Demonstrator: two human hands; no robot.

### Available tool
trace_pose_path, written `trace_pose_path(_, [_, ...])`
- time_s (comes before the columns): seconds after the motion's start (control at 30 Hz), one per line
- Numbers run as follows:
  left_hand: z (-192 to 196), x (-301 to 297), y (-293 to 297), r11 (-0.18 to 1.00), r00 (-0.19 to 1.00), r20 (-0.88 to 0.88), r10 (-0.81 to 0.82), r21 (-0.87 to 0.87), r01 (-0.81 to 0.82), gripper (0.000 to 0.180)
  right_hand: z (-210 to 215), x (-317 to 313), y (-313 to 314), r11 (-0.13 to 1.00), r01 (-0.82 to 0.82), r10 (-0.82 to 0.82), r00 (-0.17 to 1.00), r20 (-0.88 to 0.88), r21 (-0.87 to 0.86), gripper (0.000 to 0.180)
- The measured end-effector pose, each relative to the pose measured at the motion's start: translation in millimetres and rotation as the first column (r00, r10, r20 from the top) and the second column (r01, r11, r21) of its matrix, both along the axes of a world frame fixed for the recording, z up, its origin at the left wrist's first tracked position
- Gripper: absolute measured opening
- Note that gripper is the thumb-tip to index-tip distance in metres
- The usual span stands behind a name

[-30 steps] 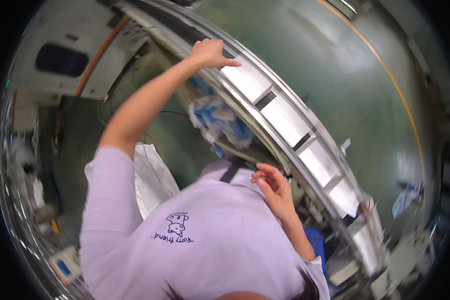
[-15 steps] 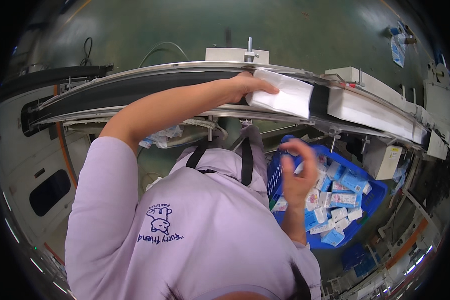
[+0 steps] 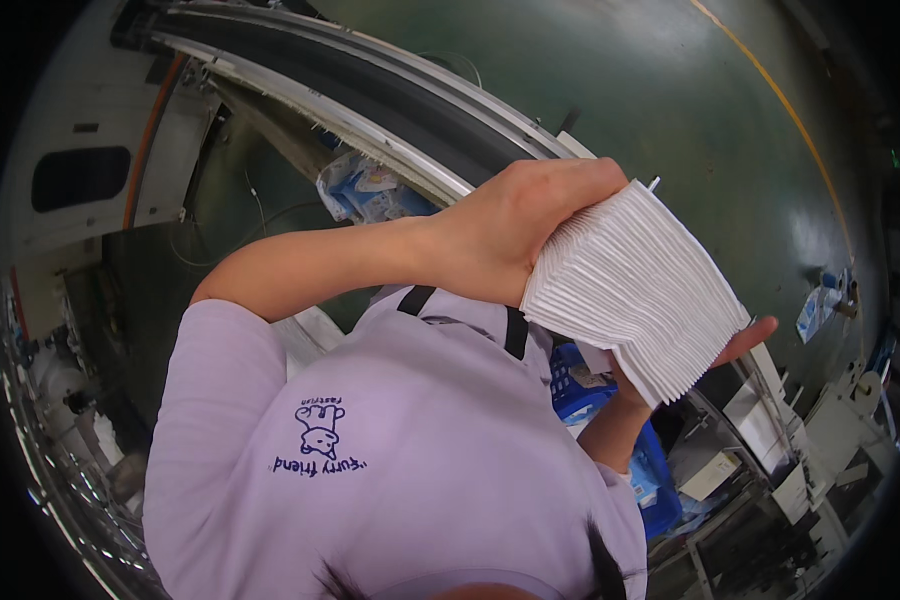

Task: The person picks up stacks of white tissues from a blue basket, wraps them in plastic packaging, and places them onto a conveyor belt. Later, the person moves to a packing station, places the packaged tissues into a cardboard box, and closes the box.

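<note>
A thick stack of folded white tissues (image 3: 635, 290) is raised off the conveyor and tilted, its pleated edges facing up toward me. My left hand (image 3: 545, 210) clasps its left end, with the fingers partly hidden behind the stack. My right hand (image 3: 749, 341) grips the opposite end from beneath. Only a finger or thumb shows past the stack's right corner, along with the wrist below; the stack covers the rest of that hand.
The dark conveyor belt (image 3: 370, 90) with metal rails runs diagonally beyond my arms. Below my right forearm stands a blue basket (image 3: 660, 515), mostly covered, holding blue-and-white packs. More packs (image 3: 365, 190) lie under the conveyor. Machinery (image 3: 840, 420) fills the right side.
The tissue stack has come up off the belt in my left hand. My right hand, formerly free above the basket, now holds it too. The whole view has turned.
</note>
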State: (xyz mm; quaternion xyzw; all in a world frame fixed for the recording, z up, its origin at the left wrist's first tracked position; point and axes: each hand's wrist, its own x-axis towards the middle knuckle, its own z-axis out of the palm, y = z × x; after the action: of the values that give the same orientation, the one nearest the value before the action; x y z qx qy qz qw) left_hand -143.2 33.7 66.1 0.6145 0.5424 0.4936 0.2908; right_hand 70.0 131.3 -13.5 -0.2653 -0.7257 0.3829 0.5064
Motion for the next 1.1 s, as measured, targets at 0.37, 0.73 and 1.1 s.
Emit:
trace_pose_path(0.37, [-24,-34,-33,0.968,0.987,0.071,0.147,-0.214,-0.129,0.058,-3,-57,-18,0.93,-0.244,0.263,0.964,0.036,-0.275,0.095])
trace_pose_path(0.73, [-251,-79,51,0.379,0.891,0.445,0.09,-0.842,0.383,0.068,-4,-23,-35,0.971,0.003,0.075,0.946,0.314,-0.239,0.058])
trace_pose_path(1.1, [-85,-104,-26,0.914,0.973,0.224,0.052,-0.404,0.044,0.021,1,-55,-68,0.922,-0.294,0.352,0.908,0.228,-0.253,0.039])
